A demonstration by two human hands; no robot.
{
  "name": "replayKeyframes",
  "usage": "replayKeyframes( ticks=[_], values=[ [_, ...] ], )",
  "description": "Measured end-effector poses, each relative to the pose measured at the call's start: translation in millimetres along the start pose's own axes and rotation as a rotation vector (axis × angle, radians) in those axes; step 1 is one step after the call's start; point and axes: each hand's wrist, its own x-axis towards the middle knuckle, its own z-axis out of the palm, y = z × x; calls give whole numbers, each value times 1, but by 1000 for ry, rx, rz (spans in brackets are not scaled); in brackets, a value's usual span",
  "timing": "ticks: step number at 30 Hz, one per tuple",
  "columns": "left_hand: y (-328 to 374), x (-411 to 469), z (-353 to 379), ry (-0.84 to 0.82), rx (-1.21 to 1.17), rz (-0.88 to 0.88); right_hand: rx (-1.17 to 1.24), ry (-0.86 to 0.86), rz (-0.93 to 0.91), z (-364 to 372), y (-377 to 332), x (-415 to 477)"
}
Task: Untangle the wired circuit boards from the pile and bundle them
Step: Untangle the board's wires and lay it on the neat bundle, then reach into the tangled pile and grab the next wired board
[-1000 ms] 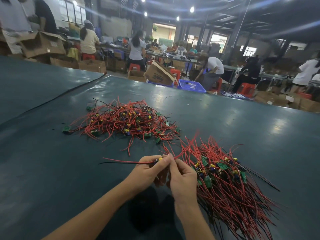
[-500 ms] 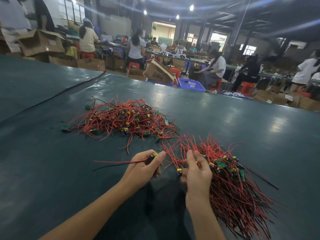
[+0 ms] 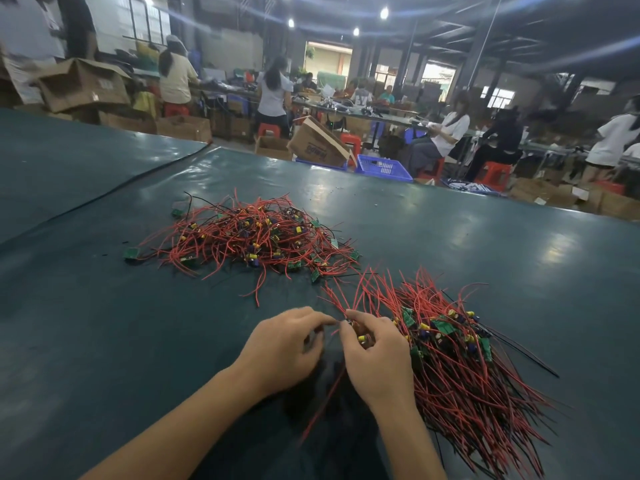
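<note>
Green tabletop (image 3: 104,341) | left hand (image 3: 280,344), right hand (image 3: 377,358) meet fingertip-to-fingertip | pinching wired board (image 3: 362,337)

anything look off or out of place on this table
Nothing looks damaged or spilled. Two boards lie out past the left fringe of the tangled pile: the near-left board and the far-left board. The left hand and right hand pinch a wired board beside the aligned bundle.

gloss, plastic, cardboard

the table cover (image 3: 450,220) is a smooth, glossy sheet, light being reflected at 3 o'clock. the red wires (image 3: 460,386) at 4 o'clock are sheathed in smooth plastic. matt cardboard boxes (image 3: 83,88) are seen at 10 o'clock, a blue plastic basket (image 3: 384,168) at 1 o'clock.
</note>
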Motion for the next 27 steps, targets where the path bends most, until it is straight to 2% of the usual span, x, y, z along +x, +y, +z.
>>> replayKeyframes(
  ticks=[3,7,10,13,17,20,27],
  values=[
    [-18,4,-6,85,92,-85,-156,-53,0,-3,2,-1],
    [-46,6,-9,-59,304,-392,-287,-43,-22,-2,2,-3],
    [-61,6,-11,-173,410,-541,-265,-12,-24,-2,4,-2],
    [-66,7,-13,-220,441,-565,-216,-20,-37,-1,4,-2],
    [-64,9,-15,-187,454,-525,-171,-37,-46,1,2,-3],
    [-60,9,-15,-86,352,-501,-140,-38,-50,1,3,-3],
    [-37,10,-9,221,-184,-398,-59,-21,-80,3,1,-3]
  ],
)
